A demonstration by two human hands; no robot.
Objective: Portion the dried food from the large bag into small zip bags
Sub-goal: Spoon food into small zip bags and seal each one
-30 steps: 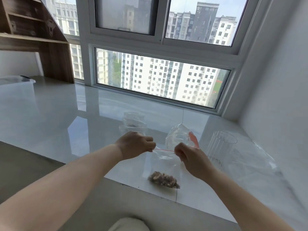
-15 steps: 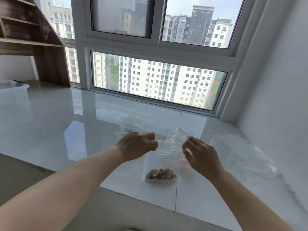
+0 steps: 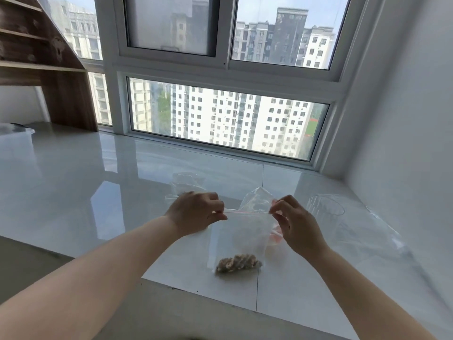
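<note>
Head view: left hand (image 3: 196, 212) and right hand (image 3: 294, 224) each pinch a top corner of the zip bag (image 3: 237, 236); dried food (image 3: 237, 263) sits at its bottom, cup (image 3: 326, 208) right of it.

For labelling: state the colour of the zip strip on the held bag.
Red, a thin line along the small zip bag top between both hands; head view.

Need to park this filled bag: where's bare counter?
Bare counter stretches left of the left hand, toward the wooden shelf. Crowded right of the small zip bag: clear cup, large bag.
</note>
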